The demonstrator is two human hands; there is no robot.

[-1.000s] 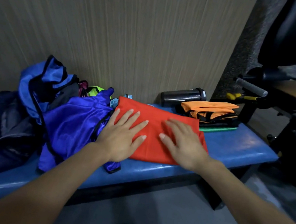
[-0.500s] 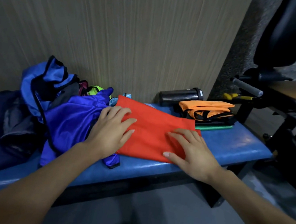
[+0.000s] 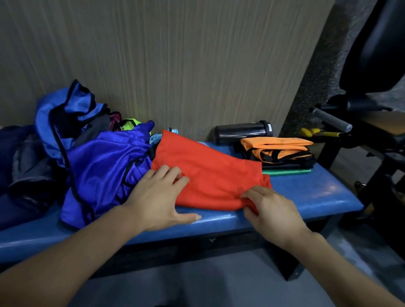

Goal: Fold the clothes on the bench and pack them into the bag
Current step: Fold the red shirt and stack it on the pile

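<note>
Head view shows the right hand (image 3: 274, 213) pinching the red cloth (image 3: 208, 177) at the bench (image 3: 319, 194) front edge, the left hand (image 3: 158, 199) flat and open beside it, blue clothes (image 3: 107, 166) unfolded, nothing packed.

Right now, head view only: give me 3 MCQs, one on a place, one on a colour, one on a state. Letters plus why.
1. Where does the black bottle lie?
A. on the floor
B. on the bench against the wall, behind the orange folded garment
C. inside the blue bag

2. What colour is the garment under both hands?
A. red
B. green
C. white

3. What is the right hand doing?
A. hanging idle
B. holding the bottle
C. its fingers pinch the near right edge of the red garment

Key: 1 B, the bottle lies on its side by the wall. 2 A, red cloth spreads between the hands. 3 C, the fingers curl on the cloth edge, while the left hand rests on its left edge.
</note>
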